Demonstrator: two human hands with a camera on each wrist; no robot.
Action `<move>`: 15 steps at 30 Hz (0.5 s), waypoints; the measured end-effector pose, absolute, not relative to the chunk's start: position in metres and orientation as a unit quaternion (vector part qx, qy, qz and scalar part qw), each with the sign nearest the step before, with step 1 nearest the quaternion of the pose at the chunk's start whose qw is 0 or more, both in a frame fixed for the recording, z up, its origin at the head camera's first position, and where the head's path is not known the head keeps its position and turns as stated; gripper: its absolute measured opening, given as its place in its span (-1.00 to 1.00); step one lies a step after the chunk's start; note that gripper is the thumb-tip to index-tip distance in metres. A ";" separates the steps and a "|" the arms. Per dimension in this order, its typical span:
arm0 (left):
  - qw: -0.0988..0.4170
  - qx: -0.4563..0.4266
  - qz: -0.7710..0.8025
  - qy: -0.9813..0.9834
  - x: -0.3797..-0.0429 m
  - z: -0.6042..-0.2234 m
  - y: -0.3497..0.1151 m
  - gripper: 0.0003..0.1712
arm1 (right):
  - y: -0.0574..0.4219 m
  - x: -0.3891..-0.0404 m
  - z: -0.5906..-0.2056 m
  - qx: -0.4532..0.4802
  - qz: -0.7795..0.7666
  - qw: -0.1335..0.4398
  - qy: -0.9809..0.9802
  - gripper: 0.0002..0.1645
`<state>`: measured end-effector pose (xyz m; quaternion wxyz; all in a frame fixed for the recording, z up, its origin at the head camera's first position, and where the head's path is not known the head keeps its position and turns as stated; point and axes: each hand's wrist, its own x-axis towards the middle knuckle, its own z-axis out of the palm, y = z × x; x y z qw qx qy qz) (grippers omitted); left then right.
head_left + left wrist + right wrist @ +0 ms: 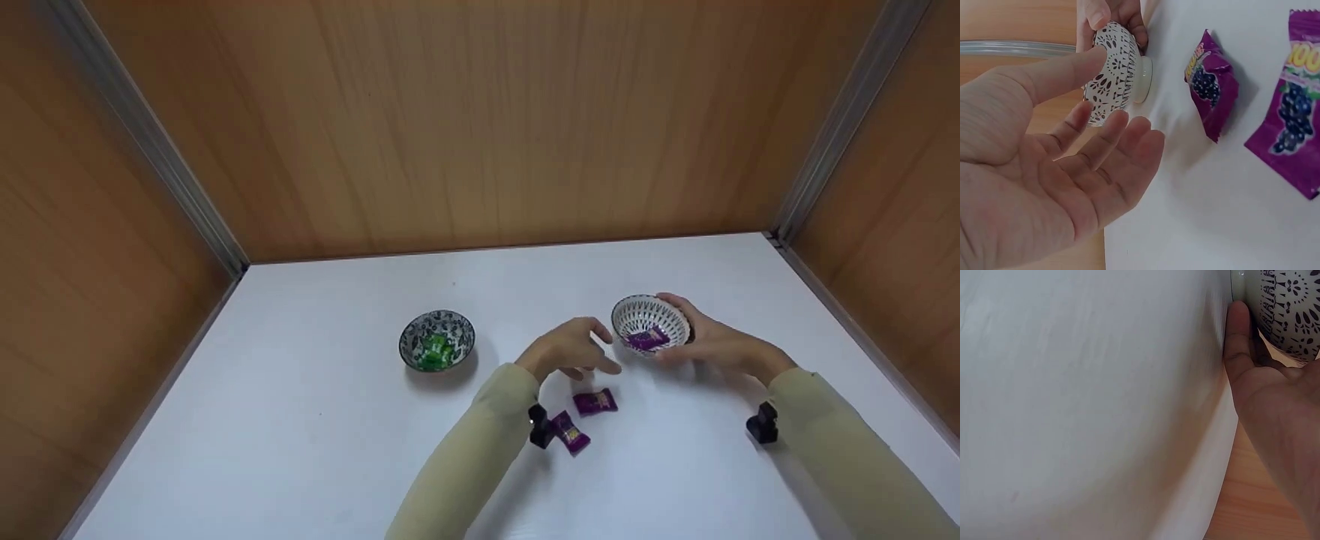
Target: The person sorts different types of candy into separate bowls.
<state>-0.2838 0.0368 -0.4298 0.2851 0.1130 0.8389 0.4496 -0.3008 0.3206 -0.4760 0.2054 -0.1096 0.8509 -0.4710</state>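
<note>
On the right of the table stands a white bowl with a dark pattern (651, 313), a purple-wrapped candy (648, 338) inside it. My right hand (712, 341) holds this bowl by its right side, fingers and thumb curved around it; in the right wrist view its fingers lie along the lower wall near the foot. My left hand (574, 347) hovers just left of the bowl with relaxed fingers and an empty palm, as the left wrist view shows. Below it lie two more purple candies, one nearer (570, 433) and one farther (595, 402), with grapes printed on their wrappers.
A second bowl with a dark floral pattern (450, 322) stands left of the hands, holding green-wrapped candies (436, 352). Wooden panels (487, 127) enclose the white table (285, 420) at the back and both sides.
</note>
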 end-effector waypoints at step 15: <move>0.279 0.165 0.258 0.910 -0.268 -0.448 0.037 -0.70 | 0.320 -0.303 -0.475 -0.110 -0.460 0.209 0.856 0.37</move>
